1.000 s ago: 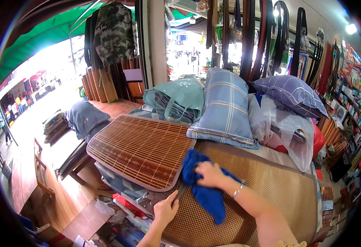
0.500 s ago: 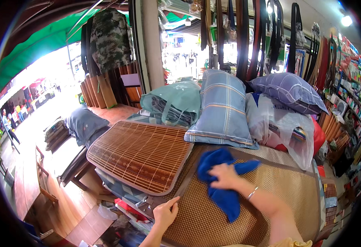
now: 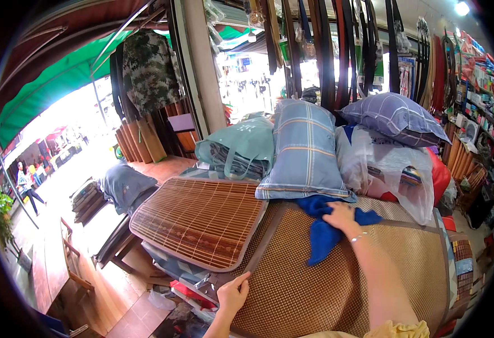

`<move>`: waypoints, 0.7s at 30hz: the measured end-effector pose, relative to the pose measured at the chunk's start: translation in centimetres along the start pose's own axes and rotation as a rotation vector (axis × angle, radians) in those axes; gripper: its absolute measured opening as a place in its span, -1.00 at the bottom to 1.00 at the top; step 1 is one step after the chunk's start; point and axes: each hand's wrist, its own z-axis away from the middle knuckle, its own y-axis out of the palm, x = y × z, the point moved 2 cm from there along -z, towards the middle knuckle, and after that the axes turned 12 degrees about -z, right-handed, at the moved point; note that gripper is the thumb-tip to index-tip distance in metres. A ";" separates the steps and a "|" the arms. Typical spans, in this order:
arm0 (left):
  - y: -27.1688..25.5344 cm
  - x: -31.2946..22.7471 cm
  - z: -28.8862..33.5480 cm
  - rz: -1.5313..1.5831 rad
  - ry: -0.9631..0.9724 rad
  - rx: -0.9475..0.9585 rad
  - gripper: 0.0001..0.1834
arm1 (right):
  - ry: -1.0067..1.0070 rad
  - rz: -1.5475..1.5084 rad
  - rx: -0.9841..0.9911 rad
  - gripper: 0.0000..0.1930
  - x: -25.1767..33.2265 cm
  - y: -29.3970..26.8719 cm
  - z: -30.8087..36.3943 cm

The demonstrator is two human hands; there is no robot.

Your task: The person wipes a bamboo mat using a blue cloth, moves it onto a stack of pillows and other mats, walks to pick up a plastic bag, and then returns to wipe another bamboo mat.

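1. The blue cloth lies on the far part of the big woven mat, over its brown border. This looks like wiping.
2. The right hand is clamped on the cloth, with its fingers bent over the top. To wipe well, spread the cloth flat under the palm and push down softly and evenly.
3. The left hand is curled up at the left edge of the big mat. I cannot tell if its fingers pinch that edge or just rest there. A firm hold there should stop the mat from sliding.
4. The big mat has a hump in its near half. Go slowly over it, or the mat may wrinkle more.
5. Wipe in long, straight rubs, each one a bit over the last, so no spot gets missed. Go along the border too.
6. Now count: two hands, one blue cloth, one big woven mat.
7. One slatted mat is at the big mat's left side.
8. Two checked pillows, one long pillow and one purple-blue pillow, are past its far edge.
9. Two bags are past it too: one green bag and one see-through bag.
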 end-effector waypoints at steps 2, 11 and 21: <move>-0.2 0.1 0.1 -0.001 0.004 -0.011 -0.76 | 0.075 -0.105 -0.100 -0.36 -4.6 -2.8 1.4; 0.1 -0.2 0.1 0.011 0.057 -0.016 -0.77 | 0.723 0.006 -0.497 -0.38 -29.1 -15.2 16.6; 0.0 -0.4 0.2 -0.024 0.030 0.004 -0.76 | -0.152 -0.044 -0.273 -0.41 -12.5 -7.7 20.1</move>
